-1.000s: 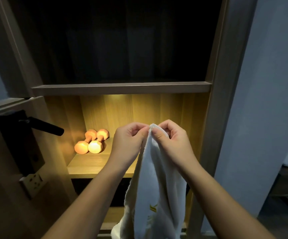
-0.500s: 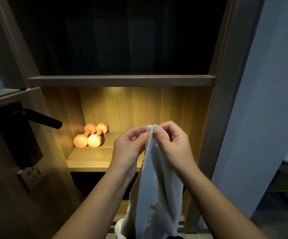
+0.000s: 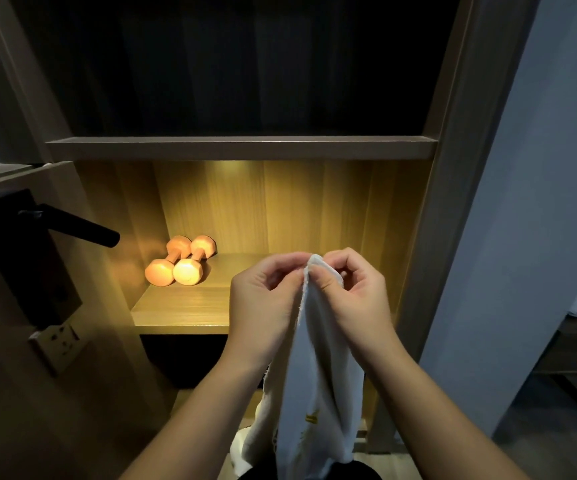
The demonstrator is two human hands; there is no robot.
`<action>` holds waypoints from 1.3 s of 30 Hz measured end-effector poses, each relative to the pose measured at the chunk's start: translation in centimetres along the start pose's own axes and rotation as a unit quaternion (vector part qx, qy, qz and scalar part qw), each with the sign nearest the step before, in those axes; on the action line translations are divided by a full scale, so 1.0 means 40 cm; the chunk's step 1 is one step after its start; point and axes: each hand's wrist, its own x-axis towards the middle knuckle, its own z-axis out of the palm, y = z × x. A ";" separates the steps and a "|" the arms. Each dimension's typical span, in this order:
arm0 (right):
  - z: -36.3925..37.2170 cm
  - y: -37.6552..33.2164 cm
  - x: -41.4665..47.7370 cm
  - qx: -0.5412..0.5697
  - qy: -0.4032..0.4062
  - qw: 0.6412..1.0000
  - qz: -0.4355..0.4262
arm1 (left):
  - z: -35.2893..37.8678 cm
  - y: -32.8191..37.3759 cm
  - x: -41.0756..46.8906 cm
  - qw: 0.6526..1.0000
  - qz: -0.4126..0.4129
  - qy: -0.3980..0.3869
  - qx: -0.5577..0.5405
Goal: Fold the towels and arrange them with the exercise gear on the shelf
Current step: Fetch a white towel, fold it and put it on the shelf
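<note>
The warm-lit wooden shelf (image 3: 183,306) carries no towel yet, so I judge folding barely begun and arranging still to do. In front of the shelf the long white terry towel (image 3: 318,375) hangs unfolded, its top edge pinched by the left grip (image 3: 263,299) and right grip (image 3: 356,296) close together. Two orange hex-ended dumbbells (image 3: 179,261) lie at the shelf's back left.

White towel (image 3: 318,358), small yellow mark low down; on the shelf (image 3: 183,306), streaky honey wood grain, two orange dumbbells (image 3: 186,271); left of the shelf, black handle (image 3: 79,230).
</note>
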 end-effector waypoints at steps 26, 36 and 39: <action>-0.084 -0.057 0.226 -0.243 -0.092 0.965 -0.046 | -0.003 -0.185 0.108 0.962 -0.091 -0.165 0.199; -0.176 -0.166 0.381 -0.227 0.061 0.969 -0.075 | -0.028 -0.201 0.163 0.959 -0.128 -0.152 0.200; -0.206 -0.167 0.381 -0.225 0.093 0.968 -0.065 | -0.058 -0.147 0.206 0.952 -0.095 -0.099 0.273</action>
